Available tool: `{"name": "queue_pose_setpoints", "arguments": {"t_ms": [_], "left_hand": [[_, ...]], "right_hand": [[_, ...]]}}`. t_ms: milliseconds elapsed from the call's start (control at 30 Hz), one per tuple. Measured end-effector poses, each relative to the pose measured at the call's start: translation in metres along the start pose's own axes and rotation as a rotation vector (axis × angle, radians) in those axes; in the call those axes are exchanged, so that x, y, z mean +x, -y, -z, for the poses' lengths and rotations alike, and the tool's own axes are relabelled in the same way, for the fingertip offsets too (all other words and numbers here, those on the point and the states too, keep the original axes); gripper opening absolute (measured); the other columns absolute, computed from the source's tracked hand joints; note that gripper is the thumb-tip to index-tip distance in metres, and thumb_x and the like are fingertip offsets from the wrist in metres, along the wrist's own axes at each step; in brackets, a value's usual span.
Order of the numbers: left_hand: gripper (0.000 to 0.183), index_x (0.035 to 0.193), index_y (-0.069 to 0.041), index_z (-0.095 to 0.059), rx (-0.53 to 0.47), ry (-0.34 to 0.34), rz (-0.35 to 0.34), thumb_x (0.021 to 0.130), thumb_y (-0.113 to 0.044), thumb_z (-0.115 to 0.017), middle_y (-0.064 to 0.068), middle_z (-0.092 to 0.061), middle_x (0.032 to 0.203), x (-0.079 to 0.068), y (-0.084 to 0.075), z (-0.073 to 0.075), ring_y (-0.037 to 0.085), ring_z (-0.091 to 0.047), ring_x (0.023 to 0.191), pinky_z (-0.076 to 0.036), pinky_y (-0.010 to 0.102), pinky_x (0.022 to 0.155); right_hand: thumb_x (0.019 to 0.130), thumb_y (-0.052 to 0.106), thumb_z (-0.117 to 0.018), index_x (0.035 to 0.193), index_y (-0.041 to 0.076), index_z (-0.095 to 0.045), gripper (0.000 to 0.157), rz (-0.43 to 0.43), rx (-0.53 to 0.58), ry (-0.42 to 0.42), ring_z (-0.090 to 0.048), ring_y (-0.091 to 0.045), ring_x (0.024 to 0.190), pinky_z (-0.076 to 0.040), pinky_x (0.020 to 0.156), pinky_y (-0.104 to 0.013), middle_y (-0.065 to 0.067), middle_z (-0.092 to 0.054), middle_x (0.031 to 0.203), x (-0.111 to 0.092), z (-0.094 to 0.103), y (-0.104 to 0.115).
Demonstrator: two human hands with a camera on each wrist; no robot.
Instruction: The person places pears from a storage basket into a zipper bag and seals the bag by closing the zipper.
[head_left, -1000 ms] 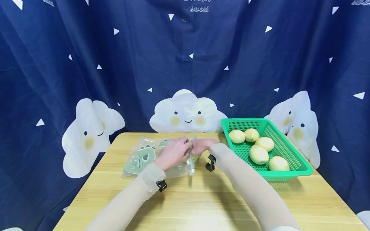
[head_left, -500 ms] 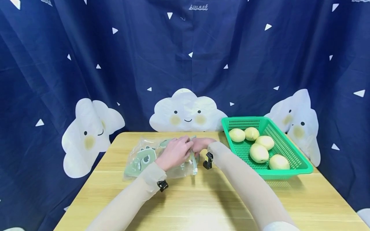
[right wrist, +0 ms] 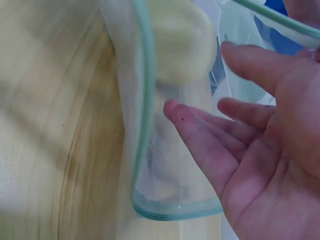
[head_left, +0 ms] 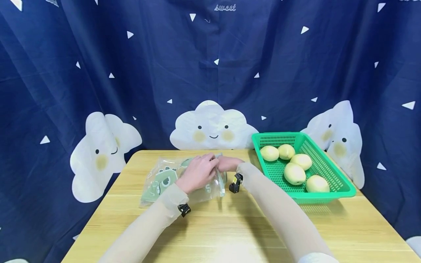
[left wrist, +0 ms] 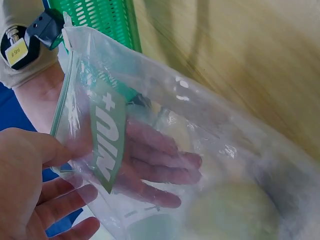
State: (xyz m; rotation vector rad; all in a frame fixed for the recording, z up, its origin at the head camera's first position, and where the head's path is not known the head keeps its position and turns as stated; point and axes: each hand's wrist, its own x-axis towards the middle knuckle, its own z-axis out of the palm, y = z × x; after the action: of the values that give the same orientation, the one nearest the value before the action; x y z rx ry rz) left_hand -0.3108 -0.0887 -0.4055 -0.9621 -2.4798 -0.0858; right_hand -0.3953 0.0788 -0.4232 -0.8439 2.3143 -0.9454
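Observation:
A clear zip bag (head_left: 197,197) with a green dinosaur print lies on the table, its mouth held apart toward the right. My left hand (head_left: 198,173) pinches the bag's upper edge by the zip strip (left wrist: 64,95), between thumb and fingers. Through the clear plastic in the left wrist view, my right hand (left wrist: 150,160) shows inside the mouth with fingers extended. A pale yellow oval fruit (right wrist: 182,42) rests deeper in the bag, just beyond the fingertips of my right hand (right wrist: 280,140), with a gap between. In the head view, my left hand hides part of the bag.
A green perforated basket (head_left: 342,190) stands at the right of the table, holding several pale yellow fruits (head_left: 294,174). The wooden table (head_left: 210,233) stretches in front of the bag. Behind it hangs a dark blue curtain (head_left: 210,73) with cloud prints.
The fruit seen by my right hand at the bag's mouth a second ago is now inside, away from the fingers. The mouth edge has shifted slightly right; my left hand keeps its grip.

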Motion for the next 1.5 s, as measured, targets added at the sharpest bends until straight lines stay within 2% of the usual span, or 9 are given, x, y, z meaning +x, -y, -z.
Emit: {"name": "queue_pose_setpoints", "arguments": {"t_ms": [133, 233, 367, 467, 667, 767, 933, 1167, 1500], "left_hand": [[0.010, 0.099, -0.018, -0.068, 0.003, -0.012, 0.002, 0.089, -0.016, -0.068, 0.000, -0.063, 0.099, -0.001, 0.001, 0.000, 0.017, -0.063, 0.088, -0.050, 0.033, 0.072], [0.012, 0.100, -0.018, -0.069, 0.000, -0.011, 0.005, 0.088, -0.016, -0.068, 0.000, -0.064, 0.100, -0.002, 0.002, 0.000, 0.017, -0.063, 0.088, -0.050, 0.032, 0.072], [0.011, 0.099, -0.018, -0.069, -0.008, -0.014, 0.012, 0.088, -0.016, -0.067, 0.000, -0.064, 0.101, -0.004, 0.004, -0.001, 0.016, -0.063, 0.088, -0.050, 0.032, 0.072], [0.010, 0.097, -0.019, -0.069, -0.009, -0.026, 0.012, 0.088, -0.015, -0.067, -0.001, -0.063, 0.100, -0.004, 0.006, 0.000, 0.016, -0.063, 0.087, -0.049, 0.032, 0.071], [0.008, 0.099, -0.018, -0.068, 0.009, -0.025, 0.019, 0.091, -0.019, -0.067, -0.001, -0.062, 0.099, -0.004, 0.006, 0.004, 0.017, -0.062, 0.086, -0.050, 0.035, 0.070], [0.010, 0.101, -0.019, -0.068, 0.014, -0.008, 0.031, 0.092, -0.020, -0.066, -0.001, -0.062, 0.100, -0.004, 0.006, 0.005, 0.017, -0.062, 0.088, -0.051, 0.036, 0.072], [0.010, 0.100, -0.019, -0.067, 0.002, -0.002, 0.040, 0.090, -0.017, -0.065, -0.002, -0.061, 0.101, -0.004, 0.007, 0.005, 0.016, -0.061, 0.088, -0.049, 0.035, 0.072], [0.005, 0.095, -0.019, -0.064, 0.000, -0.014, 0.024, 0.090, -0.017, -0.065, -0.002, -0.060, 0.099, -0.006, 0.008, 0.005, 0.016, -0.060, 0.084, -0.049, 0.035, 0.070], [0.005, 0.093, -0.020, -0.063, -0.006, -0.014, 0.022, 0.090, -0.016, -0.064, -0.004, -0.058, 0.097, -0.007, 0.007, 0.003, 0.015, -0.058, 0.082, -0.047, 0.034, 0.069]], "right_hand": [[0.089, 0.024, -0.065, 0.110, 0.009, -0.068, 0.025, 0.048, 0.021, 0.023, -0.063, -0.012, 0.089, -0.054, 0.089, -0.030, 0.001, -0.066, 0.094, 0.000, -0.002, 0.001], [0.090, 0.026, -0.064, 0.111, 0.010, -0.067, 0.026, 0.060, -0.012, 0.039, -0.063, -0.011, 0.093, -0.053, 0.091, -0.030, 0.001, -0.068, 0.100, 0.000, -0.003, 0.002], [0.091, 0.018, -0.061, 0.101, 0.009, -0.065, 0.014, 0.060, -0.049, 0.075, -0.061, -0.016, 0.081, -0.056, 0.087, -0.043, 0.002, -0.063, 0.087, -0.002, -0.003, 0.006], [0.090, 0.010, -0.057, 0.102, 0.008, -0.064, 0.014, 0.056, -0.062, 0.113, -0.059, -0.021, 0.073, -0.055, 0.082, -0.052, 0.001, -0.060, 0.081, -0.006, 0.001, 0.010], [0.092, 0.009, -0.058, 0.108, 0.009, -0.066, 0.019, 0.043, -0.198, 0.150, -0.058, -0.012, 0.071, -0.054, 0.072, -0.031, -0.009, -0.069, 0.090, -0.017, 0.013, 0.019], [0.090, 0.008, -0.056, 0.114, 0.006, -0.067, 0.027, 0.038, -0.277, 0.162, -0.058, -0.011, 0.072, -0.051, 0.068, -0.026, -0.015, -0.071, 0.100, -0.025, 0.021, 0.024], [0.093, 0.016, -0.056, 0.138, 0.004, -0.057, 0.046, -0.021, -0.361, 0.157, -0.068, -0.016, 0.095, -0.057, 0.080, -0.034, -0.011, -0.068, 0.124, -0.041, 0.032, 0.034], [0.096, 0.021, -0.059, 0.137, 0.007, -0.059, 0.043, 0.014, -0.529, 0.109, -0.069, -0.017, 0.103, -0.055, 0.091, -0.035, -0.006, -0.072, 0.118, -0.068, 0.046, 0.044], [0.099, 0.021, -0.059, 0.138, 0.008, -0.059, 0.041, -0.018, -0.541, 0.067, -0.067, -0.019, 0.106, -0.054, 0.093, -0.039, -0.005, -0.072, 0.115, -0.098, 0.067, 0.048]]}}
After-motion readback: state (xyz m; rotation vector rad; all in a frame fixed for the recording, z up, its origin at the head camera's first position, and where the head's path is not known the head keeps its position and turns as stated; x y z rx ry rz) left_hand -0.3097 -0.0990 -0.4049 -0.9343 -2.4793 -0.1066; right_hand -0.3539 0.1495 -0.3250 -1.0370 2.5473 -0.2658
